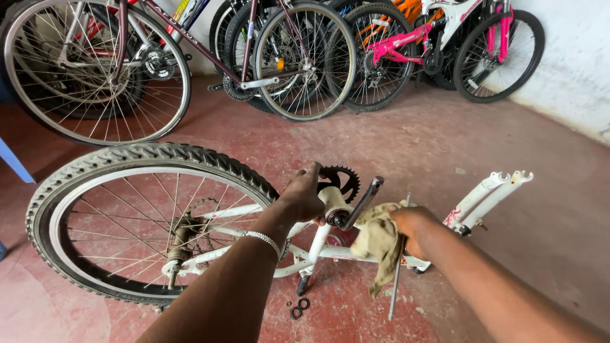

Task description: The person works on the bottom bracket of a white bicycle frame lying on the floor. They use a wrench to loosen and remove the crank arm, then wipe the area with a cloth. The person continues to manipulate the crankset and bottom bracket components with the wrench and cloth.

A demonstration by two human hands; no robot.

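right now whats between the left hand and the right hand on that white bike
In the head view, the dark crank arm slants up between the left hand and the right hand, beside the tan rag it grips.

Bike repair workshop: parked bicycles (298,57), stripped frame (330,251).

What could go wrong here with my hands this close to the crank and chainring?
The left hand rests beside the toothed chainring; if it turns, fingers could get nicked. The rag in the right hand hangs by the crank arm and could snag. The small rings on the floor could roll away.
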